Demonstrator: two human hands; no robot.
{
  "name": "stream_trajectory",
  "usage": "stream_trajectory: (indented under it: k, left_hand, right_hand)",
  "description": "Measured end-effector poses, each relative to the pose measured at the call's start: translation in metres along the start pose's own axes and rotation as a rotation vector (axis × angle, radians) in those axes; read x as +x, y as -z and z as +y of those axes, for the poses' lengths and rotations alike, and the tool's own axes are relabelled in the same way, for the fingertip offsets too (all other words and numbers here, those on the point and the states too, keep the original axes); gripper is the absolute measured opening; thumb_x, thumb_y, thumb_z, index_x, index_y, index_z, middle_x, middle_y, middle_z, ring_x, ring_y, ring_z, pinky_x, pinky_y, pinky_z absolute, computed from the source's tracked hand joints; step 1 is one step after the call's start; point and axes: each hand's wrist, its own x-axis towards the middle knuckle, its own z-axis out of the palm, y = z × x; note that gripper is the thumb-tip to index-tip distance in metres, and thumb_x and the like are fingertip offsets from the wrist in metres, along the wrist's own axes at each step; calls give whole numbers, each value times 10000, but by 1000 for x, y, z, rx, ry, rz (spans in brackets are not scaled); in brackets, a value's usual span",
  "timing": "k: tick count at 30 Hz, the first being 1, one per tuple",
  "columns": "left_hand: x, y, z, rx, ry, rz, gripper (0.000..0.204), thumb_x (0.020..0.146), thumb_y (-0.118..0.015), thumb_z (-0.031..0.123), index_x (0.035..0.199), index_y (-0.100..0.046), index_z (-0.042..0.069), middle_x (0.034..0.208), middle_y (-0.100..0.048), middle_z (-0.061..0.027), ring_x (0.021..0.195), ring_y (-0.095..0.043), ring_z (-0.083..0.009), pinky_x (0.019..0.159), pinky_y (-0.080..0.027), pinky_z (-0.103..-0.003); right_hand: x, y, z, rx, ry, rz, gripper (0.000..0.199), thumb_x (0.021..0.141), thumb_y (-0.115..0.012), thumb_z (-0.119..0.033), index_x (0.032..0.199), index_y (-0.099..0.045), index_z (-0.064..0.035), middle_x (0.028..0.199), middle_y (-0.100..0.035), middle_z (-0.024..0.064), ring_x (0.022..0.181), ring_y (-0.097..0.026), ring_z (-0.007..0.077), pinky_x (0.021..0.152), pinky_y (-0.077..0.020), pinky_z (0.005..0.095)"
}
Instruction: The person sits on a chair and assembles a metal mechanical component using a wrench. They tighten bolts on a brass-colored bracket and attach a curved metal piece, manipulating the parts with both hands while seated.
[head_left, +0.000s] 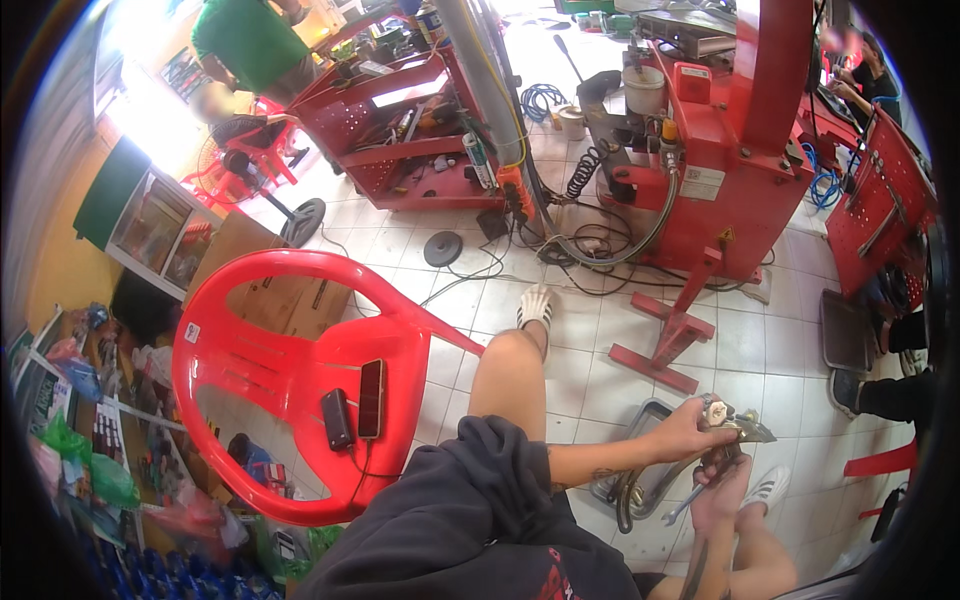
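Open tiled floor (590, 340) lies ahead of the raised knee (508, 370), bounded farther out by the red machine's base frame (665, 345) and a tangle of cables (580, 245). To the left, the red plastic chair (290, 400) closes off passage. Directly below the hands, a metal tray (640, 425) and a wrench (683, 503) occupy the floor, with the feet close beside them.

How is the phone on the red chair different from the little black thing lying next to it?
The slim dark rectangular phone is longer and thinner, with a glossy reddish face; the small black boxy pack is shorter, chunkier and dull. A thin cable shows at the pack's lower end, none clearly at the phone. Both lie flat, side by side, on the red plastic chair seat.
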Motion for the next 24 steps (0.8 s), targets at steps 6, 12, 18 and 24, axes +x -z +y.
stream_trajectory:
  k: [6,12,18,24]
  left_hand:
    - [-4,-5,6,-97,41,-51,432,932,-688,204,1220,-462,-25,907,-638,-54,672,-626,-87,607,-512,-235]
    - [-3,-3,4,12,0,-28,421,921,-701,199,1200,-481,-28,922,-640,-58,710,-630,-83,636,-518,-233]
    - [-2,-1,0,65,-20,-31,431,904,-727,229,1175,-510,-26,958,-632,-47,810,-617,-78,712,-522,-239]
    - [-3,0,2,9,43,-26,470,892,-742,263,1181,-513,-28,966,-627,-49,885,-602,-91,787,-511,-258]
  right_hand:
    - [8,23,-5,-47,-45,-58,231,1039,-406,-334,987,-539,-153,718,-461,-63,499,-319,22,427,-234,188]
    - [10,26,-3,-84,-1,-106,195,1014,-534,-349,996,-553,-155,705,-459,-68,493,-316,11,419,-228,182]
    - [15,35,-1,-133,102,-155,211,990,-588,-366,1049,-569,-164,728,-471,-84,521,-327,-5,433,-237,173]
    - [13,31,-1,-102,41,-110,207,990,-593,-356,1058,-570,-162,742,-481,-86,534,-332,-10,443,-231,166]
